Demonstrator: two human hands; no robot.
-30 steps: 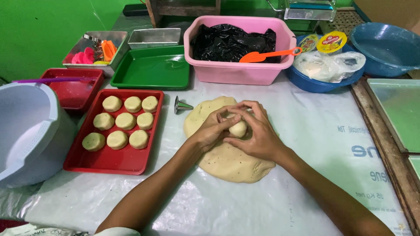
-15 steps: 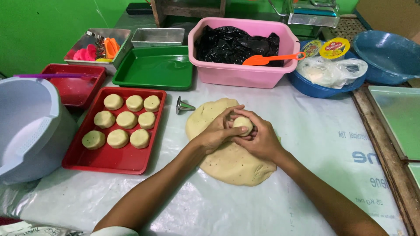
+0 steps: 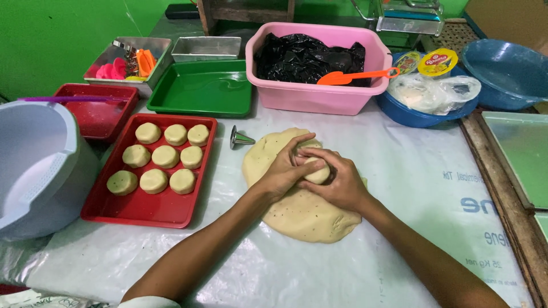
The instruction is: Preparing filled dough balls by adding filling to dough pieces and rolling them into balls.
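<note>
Both hands, the left hand [image 3: 282, 174] and right hand [image 3: 337, 182], cup a small dough ball [image 3: 315, 173] together, pressing it round above the flat dough sheet [image 3: 302, 211]; finished rounds wait on the red tray [image 3: 142, 211] at nine o'clock, within easy reach.

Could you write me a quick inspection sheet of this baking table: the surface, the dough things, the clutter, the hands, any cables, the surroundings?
Surface: table covered in clear plastic sheeting.
Job's things: flat slab of dough; small dough piece cupped between both hands; nine dough rounds on a red tray.
Clutter: metal cutter, green tray, pink tub with black plastic and an orange spatula, blue bowls, pale bucket.
Hands: left hand and right hand closed around the piece.
Cables: nothing seen.
Surroundings: green wall.
</note>
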